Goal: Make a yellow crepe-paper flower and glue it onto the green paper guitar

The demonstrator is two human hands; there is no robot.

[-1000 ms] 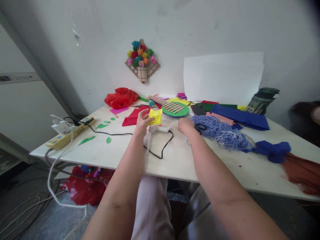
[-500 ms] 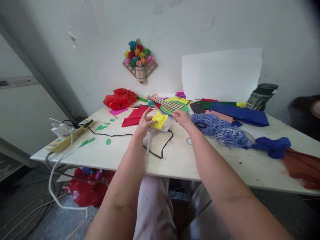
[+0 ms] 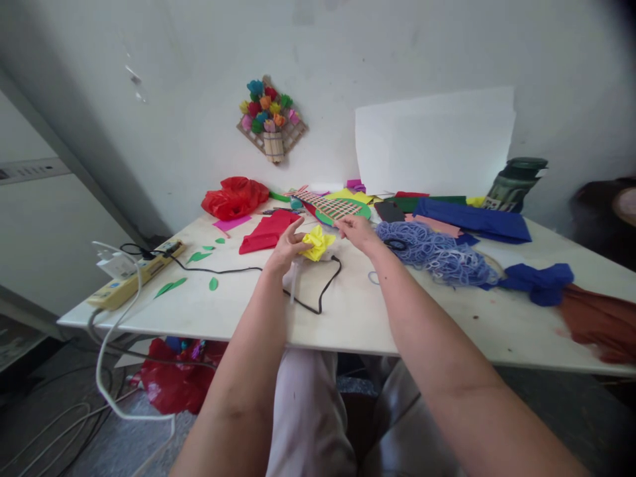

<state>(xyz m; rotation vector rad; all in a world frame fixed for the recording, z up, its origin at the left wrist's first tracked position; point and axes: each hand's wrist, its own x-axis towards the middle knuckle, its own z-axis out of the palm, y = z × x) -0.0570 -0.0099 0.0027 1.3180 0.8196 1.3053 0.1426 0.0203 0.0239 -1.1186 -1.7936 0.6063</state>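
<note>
My left hand (image 3: 289,250) pinches a yellow crepe-paper flower (image 3: 318,243) at its left side, above the table. Close to the flower's right edge is my right hand (image 3: 358,233), its thumb and fingertips pressed together; whatever they hold is too small to make out. Under the flower and left hand lies what looks like a white glue gun, mostly hidden, with a clear stick (image 3: 293,283) and a black cord (image 3: 325,291). Just behind the hands, a lattice of thin striped sticks (image 3: 328,204) rests on a green disc (image 3: 365,212).
Left are a red crepe sheet (image 3: 265,232), green paper leaves (image 3: 199,256) and a yellow power strip (image 3: 116,291). To the right lie a tangle of blue-purple string (image 3: 432,255), black-handled scissors (image 3: 396,245), blue paper (image 3: 472,222) and a dark green bottle (image 3: 517,185).
The view has shifted slightly. My right fingertips have come nearer to the yellow flower, which has turned a little and covers more of the white tool beneath. My left hand keeps its hold.
</note>
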